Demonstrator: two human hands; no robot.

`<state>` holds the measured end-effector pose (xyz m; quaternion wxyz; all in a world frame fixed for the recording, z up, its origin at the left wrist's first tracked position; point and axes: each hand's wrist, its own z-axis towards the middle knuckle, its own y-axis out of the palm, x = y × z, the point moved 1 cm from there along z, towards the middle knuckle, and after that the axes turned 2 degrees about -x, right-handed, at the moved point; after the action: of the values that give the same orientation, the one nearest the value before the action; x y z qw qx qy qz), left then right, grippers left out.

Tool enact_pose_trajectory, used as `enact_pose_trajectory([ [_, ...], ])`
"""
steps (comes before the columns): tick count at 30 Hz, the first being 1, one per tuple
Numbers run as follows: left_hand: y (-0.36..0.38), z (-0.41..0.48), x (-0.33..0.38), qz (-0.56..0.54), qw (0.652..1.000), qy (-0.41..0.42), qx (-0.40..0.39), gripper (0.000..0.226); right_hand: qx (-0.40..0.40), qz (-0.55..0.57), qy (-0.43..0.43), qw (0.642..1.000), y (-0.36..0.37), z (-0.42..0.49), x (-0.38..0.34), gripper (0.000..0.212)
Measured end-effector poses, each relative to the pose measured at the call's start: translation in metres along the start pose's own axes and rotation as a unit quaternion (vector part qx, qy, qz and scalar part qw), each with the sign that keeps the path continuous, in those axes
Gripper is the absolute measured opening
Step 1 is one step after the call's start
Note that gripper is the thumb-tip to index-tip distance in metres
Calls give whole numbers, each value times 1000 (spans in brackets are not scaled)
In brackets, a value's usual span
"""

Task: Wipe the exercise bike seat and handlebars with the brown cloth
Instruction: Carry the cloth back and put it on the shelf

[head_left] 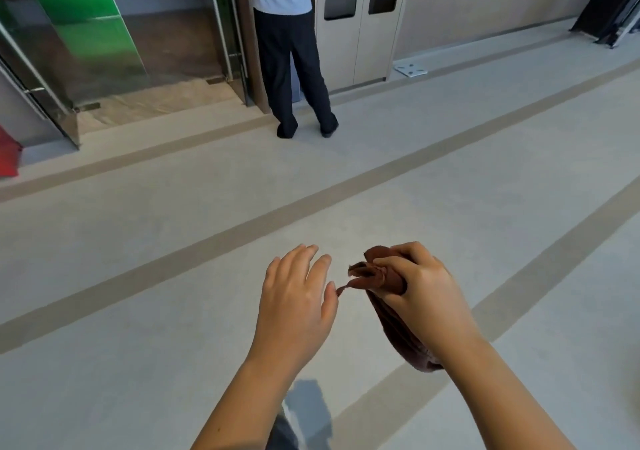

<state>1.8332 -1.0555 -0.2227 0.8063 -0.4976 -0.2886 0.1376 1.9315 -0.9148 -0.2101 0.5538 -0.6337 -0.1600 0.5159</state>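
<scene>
My right hand (420, 287) grips the bunched brown cloth (377, 276) in front of me, low in the head view. The rest of the cloth hangs down under my right wrist. My left hand (296, 293) is held beside it with fingers straight and spread. A thin corner of the cloth reaches to my left thumb; I cannot tell whether the thumb pinches it. No exercise bike, seat or handlebars are in view.
Pale floor with tan stripes (311, 200) stretches ahead. A person in dark trousers (294, 68) stands with their back to me at a beige cabinet (360, 34). Glass doors (86, 34) are at the left, a red object (8, 155) at the far left, dark equipment (613, 6) at the top right.
</scene>
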Motion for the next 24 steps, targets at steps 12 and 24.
enact_pose_trajectory([
  [12,25,233,-153,7,999,38,-36,31,17,20,54,998,51,260,-31,31],
  [24,114,525,-183,-15,998,62,-13,32,37,12,36,999,38,546,56,31],
])
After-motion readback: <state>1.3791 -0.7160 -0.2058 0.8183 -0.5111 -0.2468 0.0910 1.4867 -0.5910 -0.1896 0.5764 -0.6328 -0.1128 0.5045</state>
